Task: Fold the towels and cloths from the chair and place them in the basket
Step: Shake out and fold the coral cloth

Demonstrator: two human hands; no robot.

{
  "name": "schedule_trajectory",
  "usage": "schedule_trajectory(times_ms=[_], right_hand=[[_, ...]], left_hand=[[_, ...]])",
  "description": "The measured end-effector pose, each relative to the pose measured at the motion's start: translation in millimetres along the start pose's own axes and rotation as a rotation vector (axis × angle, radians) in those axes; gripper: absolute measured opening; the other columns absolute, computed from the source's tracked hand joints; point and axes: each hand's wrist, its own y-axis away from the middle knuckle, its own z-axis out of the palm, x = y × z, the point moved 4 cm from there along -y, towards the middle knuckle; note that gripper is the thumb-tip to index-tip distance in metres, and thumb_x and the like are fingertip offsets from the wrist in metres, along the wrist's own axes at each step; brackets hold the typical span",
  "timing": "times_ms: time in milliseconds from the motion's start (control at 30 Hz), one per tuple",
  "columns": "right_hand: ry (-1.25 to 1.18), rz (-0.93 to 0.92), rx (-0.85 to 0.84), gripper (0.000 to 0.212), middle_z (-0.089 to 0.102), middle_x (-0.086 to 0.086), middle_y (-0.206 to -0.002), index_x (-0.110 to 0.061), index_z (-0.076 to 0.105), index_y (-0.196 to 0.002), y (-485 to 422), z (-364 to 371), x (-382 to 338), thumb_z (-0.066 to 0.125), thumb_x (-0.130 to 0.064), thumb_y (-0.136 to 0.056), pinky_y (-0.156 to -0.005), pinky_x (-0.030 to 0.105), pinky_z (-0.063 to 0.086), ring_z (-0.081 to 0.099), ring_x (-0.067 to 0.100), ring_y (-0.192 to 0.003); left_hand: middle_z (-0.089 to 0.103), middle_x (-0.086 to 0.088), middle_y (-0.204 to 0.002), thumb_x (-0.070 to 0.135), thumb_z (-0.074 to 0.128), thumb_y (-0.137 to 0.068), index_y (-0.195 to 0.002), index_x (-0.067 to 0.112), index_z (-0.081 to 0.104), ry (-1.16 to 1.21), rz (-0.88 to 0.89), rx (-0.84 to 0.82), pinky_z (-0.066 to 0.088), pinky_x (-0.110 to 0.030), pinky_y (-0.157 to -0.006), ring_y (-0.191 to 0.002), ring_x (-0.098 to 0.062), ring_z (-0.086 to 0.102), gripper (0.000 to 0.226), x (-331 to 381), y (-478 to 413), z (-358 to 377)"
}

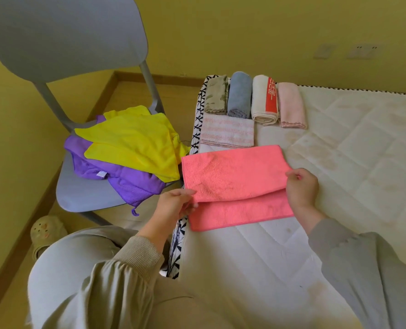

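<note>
Mid-fold on coral cloth, flat on mattress at the near-left edge, left end overhanging the patterned trim a little. Left grip pinched on the upper layer's near-left corner. Right grip clamped on the same layer's right end, fingers curled round the fabric. Upper layer short of the near hem, so fold not closed.

Risks, as judged from here:
- Skewed fold from uneven pull at the two ends; upper edge not parallel to the lower hem.
- Slide off toward chair, given the overhang and nothing pinning the lower layer.
- Bunching mid-span from slack between the two pinches; needs tension before laying down.
- Nudging striped cloth, just beyond the coral one, and folded row behind it, when smoothing forward.
- Left to do: yellow cloth heaped over purple cloth on the seat, purple corner hanging off the front; likely drop to floor when tugging yellow off.
- No basket in view; cannot tell where finished pieces go.
</note>
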Motion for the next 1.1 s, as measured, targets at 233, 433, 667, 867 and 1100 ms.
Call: schedule_trajectory(times_ms=[233, 433, 667, 867, 1100], right_hand=[[0.147, -0.044, 0.012, 0.016, 0.058, 0.018, -0.07, 0.0, 0.062, -0.073, 21, -3, 21, 0.049, 0.003, -0.082, -0.06, 0.03, 0.031, 0.051, 0.028, -0.069], [0.1, -0.023, 0.063, 0.025, 0.033, 0.005, -0.052, -0.008, 0.042, -0.057, 34, -14, 32, 0.046, 0.006, -0.077, -0.055, 0.033, 0.024, 0.033, 0.023, -0.062], [0.282, -0.146, 0.052, 0.013, 0.06, 0.024, -0.069, 0.004, 0.061, -0.067, 38, -12, 56, 0.051, 0.009, -0.073, -0.06, 0.034, 0.035, 0.052, 0.033, -0.064], [0.353, -0.284, 0.116, 0.015, 0.055, 0.026, -0.07, 0.003, 0.06, -0.066, 40, -12, 59, 0.045, 0.006, -0.07, -0.065, 0.043, 0.041, 0.054, 0.042, -0.071], [0.434, -0.607, 0.015, 0.031, 0.058, 0.019, -0.106, -0.006, 0.067, -0.09, 73, 9, 2, 0.047, -0.003, -0.066, -0.085, 0.038, 0.032, 0.051, 0.036, -0.098]], left_hand=[[0.052, -0.012, -0.06, -0.009, 0.046, -0.09, -0.076, 0.007, 0.061, -0.313, 0.052, 0.026, 0.047, -0.019, -0.04, -0.037, -0.011, 0.055, 0.026, -6, 11, 0], [0.046, 0.002, -0.04, -0.01, 0.04, -0.082, -0.066, 0.009, 0.062, -0.6, 0.098, -0.031, 0.038, -0.018, -0.038, -0.032, -0.012, 0.044, 0.033, -11, 19, 0], [0.057, -0.008, -0.054, -0.007, 0.044, -0.078, -0.067, 0.017, 0.062, -0.883, 0.101, -0.113, 0.04, -0.019, -0.042, -0.04, -0.014, 0.048, 0.033, -28, 20, -3], [0.059, 0.005, -0.058, 0.003, 0.059, -0.077, -0.066, 0.023, 0.063, -1.079, 0.227, -0.13, 0.042, -0.018, -0.052, -0.052, -0.01, 0.055, 0.023, -28, 18, -2], [0.062, -0.016, -0.118, 0.032, 0.036, -0.081, -0.103, 0.013, 0.069, -1.66, 0.903, 0.126, 0.051, -0.047, -0.08, -0.107, -0.038, 0.059, 0.044, -16, 19, 31]])
